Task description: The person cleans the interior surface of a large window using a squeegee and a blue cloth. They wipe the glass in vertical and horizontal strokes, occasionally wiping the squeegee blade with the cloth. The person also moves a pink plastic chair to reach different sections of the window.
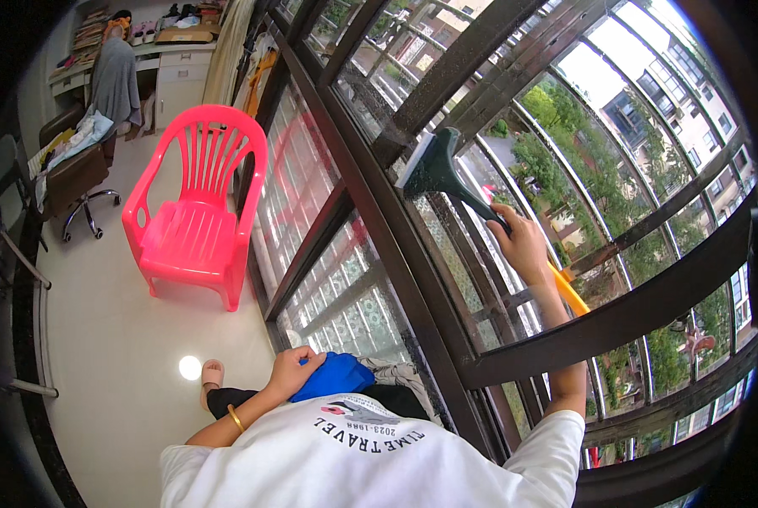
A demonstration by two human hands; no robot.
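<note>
My right hand (523, 244) grips the handle of a dark green window squeegee (439, 168). My right arm passes behind the bottom rail of a dark-framed window sash (563, 343), so the hand is seen through the glass. The squeegee's pale blade lies along the pane close to the upright frame. Down at my waist, my left hand (295, 371) holds a bunched blue cloth (337, 378), its fingers curled at the cloth's edge. A yellow bar (568, 289) shows behind my right wrist; whether it belongs to the squeegee I cannot tell.
A pink plastic armchair (195, 235) stands on the pale floor (112, 330) to my left. Beyond it are a clothes-laden office chair (74, 184) and a cluttered white desk (185, 70). Metal security bars (575, 159) run outside the window, with trees and buildings beyond.
</note>
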